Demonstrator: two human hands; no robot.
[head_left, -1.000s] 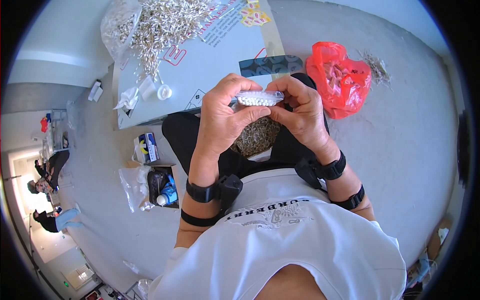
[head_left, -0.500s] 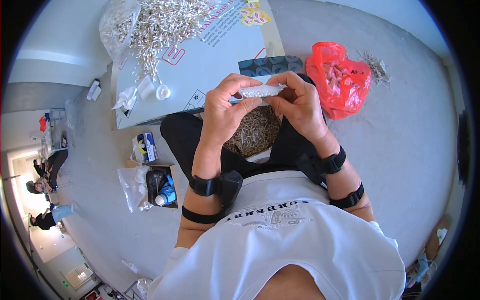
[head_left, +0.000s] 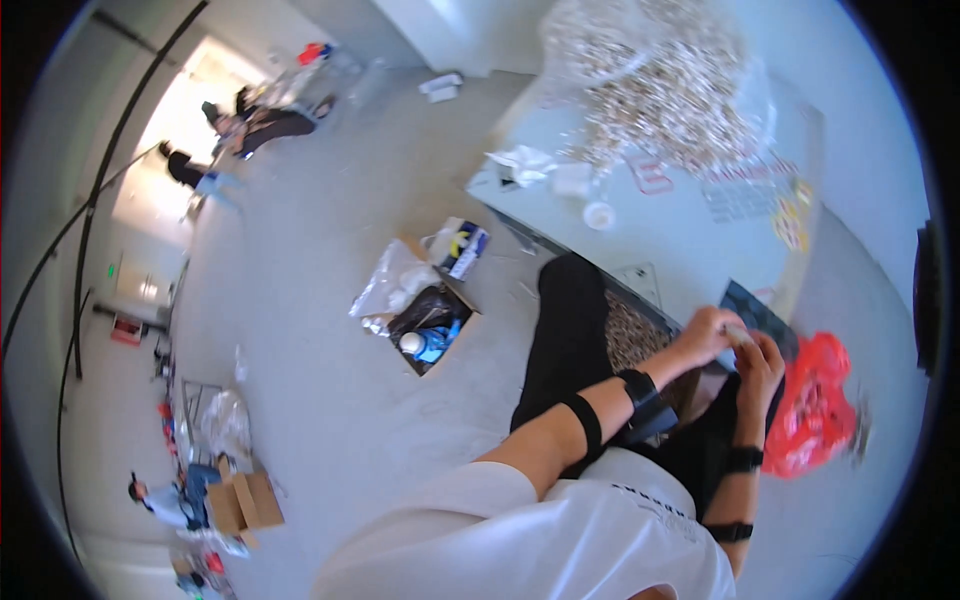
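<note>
Between my fingers is a small whitish packet (head_left: pixel 737 335); half a second earlier the white tips of cotton swabs showed in it. My left hand (head_left: pixel 704 336) pinches one end of this packet, and my right hand (head_left: pixel 762 372) grips the other. Both hands are above my lap, close to the table's near edge. Between my legs sits a container full of loose cotton swabs (head_left: pixel 632 338), partly covered by my left forearm. Just past my hands, a dark patterned piece (head_left: pixel 752 308) lies at the table's edge.
A large heap of cotton swabs (head_left: pixel 670 110) spills from a clear bag on the pale table (head_left: pixel 540 215). There too are a white round tub (head_left: pixel 599 216) and yellow labels (head_left: pixel 791 222). A red plastic bag (head_left: pixel 812 410) stands right; an open carton (head_left: pixel 462 325) left. People work farther left.
The view has swung to the left, so my hands and the table now appear farther right. The packet stays between both hands and is now seen more end-on.
</note>
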